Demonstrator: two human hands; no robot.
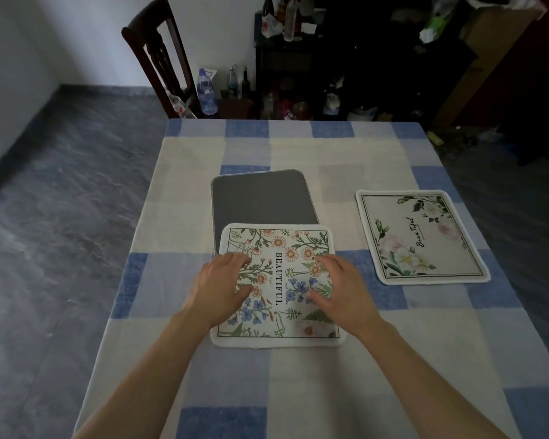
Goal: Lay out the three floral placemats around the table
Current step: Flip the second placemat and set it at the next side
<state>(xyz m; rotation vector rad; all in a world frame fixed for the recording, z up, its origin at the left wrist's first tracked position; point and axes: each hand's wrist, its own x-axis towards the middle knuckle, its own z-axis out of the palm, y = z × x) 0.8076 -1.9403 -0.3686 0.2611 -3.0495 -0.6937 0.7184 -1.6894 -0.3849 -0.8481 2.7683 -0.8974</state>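
A floral placemat [279, 239] printed with "BEAUTIFUL", orange daisies and blue flowers lies flat in the middle of the table near me. My left hand [224, 282] rests on its left half, fingers spread and flat. On its right half lies my right hand [339, 286], palm down with fingers loosely bent. Just beyond, a third mat lies grey side up [262, 198], its near edge tucked under the floral one. A second floral placemat [420, 237] with white and pink blooms and "Beautiful" script sits flat at the right side.
The table wears a blue, grey and cream checked cloth [298, 147]. A dark wooden chair [162, 55] stands at the far left corner. Bottles [206, 93] and a cluttered dark shelf [330, 58] line the wall behind. Grey tiled floor lies to the left.
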